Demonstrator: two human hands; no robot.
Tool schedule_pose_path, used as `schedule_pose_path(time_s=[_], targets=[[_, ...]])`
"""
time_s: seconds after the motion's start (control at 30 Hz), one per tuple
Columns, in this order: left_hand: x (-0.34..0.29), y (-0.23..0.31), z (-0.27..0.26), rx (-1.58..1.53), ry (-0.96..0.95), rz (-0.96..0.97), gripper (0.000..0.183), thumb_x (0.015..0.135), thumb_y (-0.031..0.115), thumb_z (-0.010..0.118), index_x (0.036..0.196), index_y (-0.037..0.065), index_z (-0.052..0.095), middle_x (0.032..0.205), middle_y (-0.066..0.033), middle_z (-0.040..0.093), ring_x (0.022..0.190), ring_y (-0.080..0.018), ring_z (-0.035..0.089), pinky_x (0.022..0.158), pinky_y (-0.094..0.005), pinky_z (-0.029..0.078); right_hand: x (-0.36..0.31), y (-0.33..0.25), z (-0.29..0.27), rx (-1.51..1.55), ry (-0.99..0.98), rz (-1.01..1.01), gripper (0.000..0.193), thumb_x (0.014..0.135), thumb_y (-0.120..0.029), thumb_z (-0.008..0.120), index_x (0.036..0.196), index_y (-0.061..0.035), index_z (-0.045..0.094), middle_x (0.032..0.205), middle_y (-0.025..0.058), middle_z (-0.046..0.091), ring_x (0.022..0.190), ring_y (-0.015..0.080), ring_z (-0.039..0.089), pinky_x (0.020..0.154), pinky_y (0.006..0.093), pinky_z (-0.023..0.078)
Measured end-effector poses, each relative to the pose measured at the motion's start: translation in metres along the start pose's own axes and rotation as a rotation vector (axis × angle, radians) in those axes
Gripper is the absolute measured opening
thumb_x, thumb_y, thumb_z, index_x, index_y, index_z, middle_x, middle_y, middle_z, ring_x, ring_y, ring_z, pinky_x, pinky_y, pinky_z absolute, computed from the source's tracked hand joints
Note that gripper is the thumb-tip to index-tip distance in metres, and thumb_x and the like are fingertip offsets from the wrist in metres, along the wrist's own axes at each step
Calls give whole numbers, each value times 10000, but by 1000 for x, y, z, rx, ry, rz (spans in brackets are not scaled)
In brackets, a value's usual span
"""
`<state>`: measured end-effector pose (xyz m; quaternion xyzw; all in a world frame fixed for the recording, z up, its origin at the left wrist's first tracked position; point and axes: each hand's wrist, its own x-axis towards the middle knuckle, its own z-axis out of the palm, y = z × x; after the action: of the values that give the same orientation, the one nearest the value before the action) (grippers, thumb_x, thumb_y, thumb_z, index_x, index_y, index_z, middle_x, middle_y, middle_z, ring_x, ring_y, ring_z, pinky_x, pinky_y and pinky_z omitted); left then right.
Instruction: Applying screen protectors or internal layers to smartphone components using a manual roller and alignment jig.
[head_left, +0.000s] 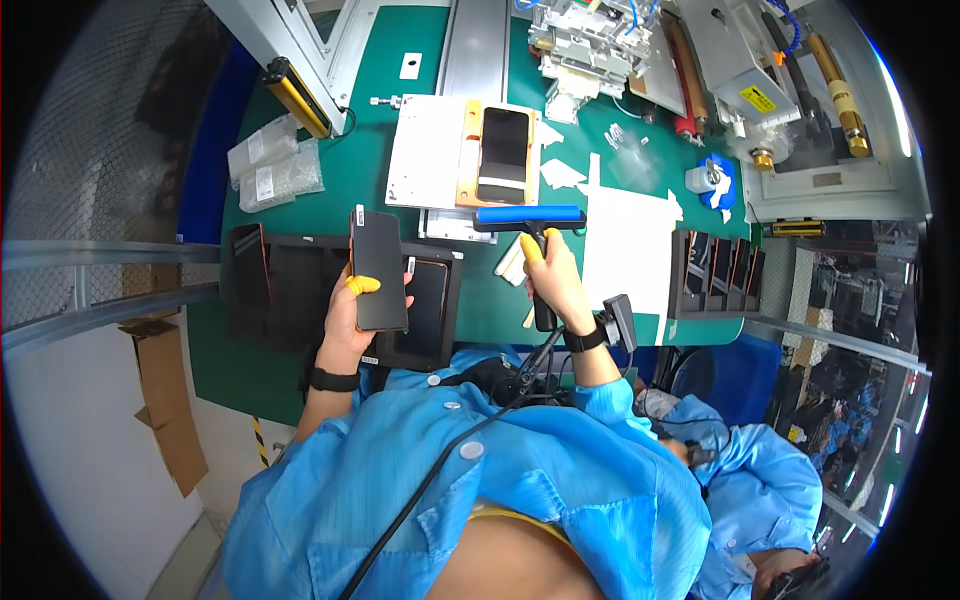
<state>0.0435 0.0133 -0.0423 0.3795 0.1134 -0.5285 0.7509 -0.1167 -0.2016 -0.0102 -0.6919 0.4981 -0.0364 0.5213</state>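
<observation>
My left hand (346,315), a yellow cot on its thumb, grips a dark smartphone (377,270) by its lower part, above a black foam tray (452,330). Another phone (423,305) lies in that tray. In my right hand (556,275) is the black handle of a roller (530,215) with a blue cylinder; a yellow cot covers one finger. The roller is near the lower end of an orange fixture (468,150) on a white plate (420,150). A dark phone (505,145) sits in the fixture.
Bubble-wrap packets (275,170) lie at the left. A white sheet (628,250) covers the bench's right part, beside a foam rack (690,300) of phones. Metal machinery (595,50) stands at the back. A co-worker in blue (750,480) is at my lower right.
</observation>
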Motion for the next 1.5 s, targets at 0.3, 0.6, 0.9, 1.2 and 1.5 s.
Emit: schedule_pose_path(time_s=[0.3,0.6,0.9,1.2,1.5], targets=[[3,-5,19,45,-38,-18,405,772,55,441,1174,64,397,1074,-189,491,1002,-367,515,743,-513,485,62,156,-62,198,490,271,258,863,-208,465,915,23,363,588,86,487,383,150,477,328,284,412],[0,-12,31,95,-94,-43,422,792,83,477,1204,113,393,1107,-158,481,1012,-351,508,750,-499,473,93,202,-105,518,636,282,240,839,-134,445,990,24,346,737,216,558,497,219,567,408,336,454],[-1,-17,44,197,-130,39,406,833,94,480,1215,130,348,1089,-161,484,993,-344,524,720,-470,503,1,201,-12,327,670,306,382,857,-231,475,1121,-8,310,596,145,547,375,201,518,325,322,407],[0,-20,-8,693,0,116,463,733,-22,548,1142,87,360,1051,-105,515,950,-172,502,818,-278,406,76,214,-71,182,920,261,414,859,-339,427,1107,-19,341,842,278,570,770,418,565,678,446,444],[-10,15,-147,859,252,460,551,703,-101,508,1200,73,345,1118,-82,464,1034,-184,456,857,-280,378,49,233,19,305,865,346,456,837,-198,483,1147,76,290,897,268,533,768,320,576,684,406,455]])
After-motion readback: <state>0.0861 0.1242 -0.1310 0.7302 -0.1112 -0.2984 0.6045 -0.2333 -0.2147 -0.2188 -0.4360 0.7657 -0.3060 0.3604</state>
